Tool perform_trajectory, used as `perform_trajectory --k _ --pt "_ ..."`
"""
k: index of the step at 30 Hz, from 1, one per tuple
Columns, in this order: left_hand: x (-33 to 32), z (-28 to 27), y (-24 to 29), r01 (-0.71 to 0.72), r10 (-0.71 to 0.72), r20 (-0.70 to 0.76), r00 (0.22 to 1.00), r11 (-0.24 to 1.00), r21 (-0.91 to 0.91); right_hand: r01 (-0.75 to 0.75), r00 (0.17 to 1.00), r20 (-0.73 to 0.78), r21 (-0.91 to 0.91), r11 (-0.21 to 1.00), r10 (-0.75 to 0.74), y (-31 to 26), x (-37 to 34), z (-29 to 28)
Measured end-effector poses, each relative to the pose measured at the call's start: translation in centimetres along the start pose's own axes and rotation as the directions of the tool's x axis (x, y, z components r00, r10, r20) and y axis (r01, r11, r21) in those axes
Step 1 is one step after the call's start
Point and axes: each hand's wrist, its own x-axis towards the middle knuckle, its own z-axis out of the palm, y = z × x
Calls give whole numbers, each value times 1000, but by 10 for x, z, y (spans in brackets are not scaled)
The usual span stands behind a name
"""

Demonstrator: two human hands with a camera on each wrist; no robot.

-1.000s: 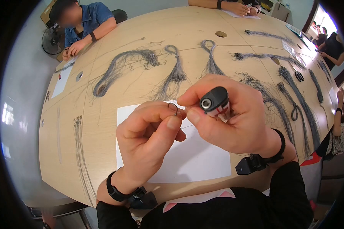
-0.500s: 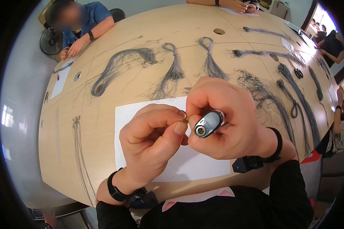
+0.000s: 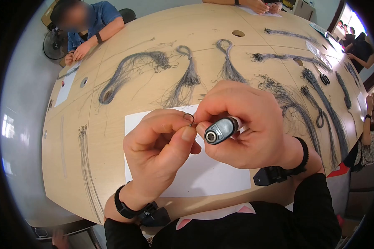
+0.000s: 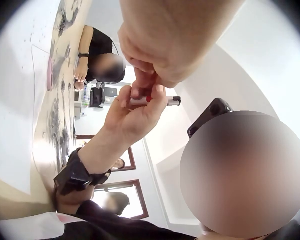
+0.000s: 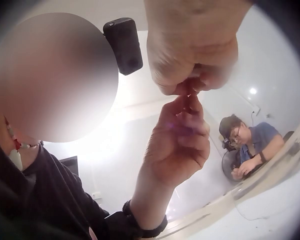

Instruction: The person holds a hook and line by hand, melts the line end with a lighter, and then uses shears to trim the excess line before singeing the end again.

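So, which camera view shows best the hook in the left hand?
The head view: it shows the hook clearly as a dark curve pinched by the left hand. Both wrist views show this hand close to the right hand, but I cannot make out the hook there.

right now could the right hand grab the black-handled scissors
Probably not: the right hand grips a black-ended tool, and bundles of hooked line lie between it and the black-handled scissors.

The wearer's two hands [image 3: 156,147] [image 3: 255,122] are holding one hook [image 3: 192,118] and one tool [image 3: 221,130] above one sheet [image 3: 212,182]. Straight beyond, two looped bundles [image 3: 190,79] [image 3: 228,68] are lying side by side. One pair of scissors [image 3: 324,79] and one fan [image 3: 54,45] are showing.
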Motion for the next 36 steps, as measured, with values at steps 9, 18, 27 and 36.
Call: perform_trajectory --k 9,18,27,36 --pt "-2 3 -2 51 -50 33 998 998 -45 -12 1000 0 68 998 12 2 0 -2" --pt "1 0 -1 15 -16 19 1000 999 32 -105 994 0 180 978 107 2 -1 1" --pt "2 -2 -1 -20 20 -21 1000 1000 -19 -50 999 8 -119 992 52 13 6 -12" --pt "4 -6 0 144 -165 -136 977 978 -149 -55 823 421 -609 791 382 81 -31 11"
